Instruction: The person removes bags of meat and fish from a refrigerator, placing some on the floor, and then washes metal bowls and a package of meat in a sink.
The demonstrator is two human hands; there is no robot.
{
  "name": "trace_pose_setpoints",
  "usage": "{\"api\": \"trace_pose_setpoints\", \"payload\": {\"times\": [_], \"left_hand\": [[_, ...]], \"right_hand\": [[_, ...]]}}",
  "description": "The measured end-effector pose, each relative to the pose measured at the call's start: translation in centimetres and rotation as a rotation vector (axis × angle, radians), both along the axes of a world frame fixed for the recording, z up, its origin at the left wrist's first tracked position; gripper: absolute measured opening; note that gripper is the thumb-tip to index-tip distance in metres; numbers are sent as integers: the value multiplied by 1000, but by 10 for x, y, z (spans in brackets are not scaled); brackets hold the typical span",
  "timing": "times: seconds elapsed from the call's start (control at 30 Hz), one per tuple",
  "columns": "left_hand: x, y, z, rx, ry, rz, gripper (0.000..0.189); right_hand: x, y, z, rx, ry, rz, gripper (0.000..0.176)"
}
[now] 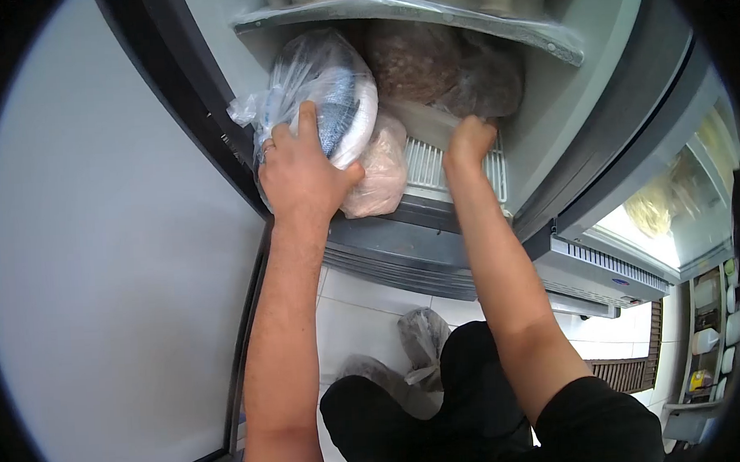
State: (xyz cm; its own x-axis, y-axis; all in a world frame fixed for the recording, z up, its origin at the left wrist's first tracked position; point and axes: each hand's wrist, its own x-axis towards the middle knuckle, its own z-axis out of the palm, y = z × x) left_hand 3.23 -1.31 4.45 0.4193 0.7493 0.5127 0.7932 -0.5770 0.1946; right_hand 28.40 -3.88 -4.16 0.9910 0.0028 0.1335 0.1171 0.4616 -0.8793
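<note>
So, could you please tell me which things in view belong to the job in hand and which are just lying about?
Part of the job:
clear bag with blue and white inside, under the left hand
pinkish bag beside it, probably
right hand, its grip unclear

Just lying about:
yellowish bag, to the right
white container, far right

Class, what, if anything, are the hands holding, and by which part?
The left hand spreads over the near side of a clear plastic bag with blue-and-white contents, its grip uncertain. Whether the right hand holds anything cannot be told.
</note>
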Motion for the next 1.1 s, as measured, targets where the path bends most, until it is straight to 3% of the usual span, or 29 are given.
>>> {"api": "trace_pose_setpoints", "payload": {"times": [0.17,0.4,0.5,0.6,0.7,0.9,1.0,1.07,1.1], "left_hand": [[4,3,0,4,1,-5,96],[11,7,-4,42,24,33,97],[9,1,1,-26,37,49,98],[11,-2,5,-62,39,59,99],[10,-1,5,-71,39,62,100],[5,0,3,-40,42,54,100],[8,-2,2,-16,51,51,100],[8,-1,4,-8,57,50,100],[8,0,3,-7,58,44,101]], "right_hand": [[90,40,-22,-20,40,186,48],[145,78,-54,-148,-54,-59,40],[168,73,-80,-26,74,145,42],[158,90,-81,-226,-122,97,43],[67,24,2,-166,80,136,43],[68,16,-26,233,115,259,42],[59,12,-19,3,16,112,44],[66,19,-17,376,157,217,38],[70,20,-17,351,143,234,40]]}}
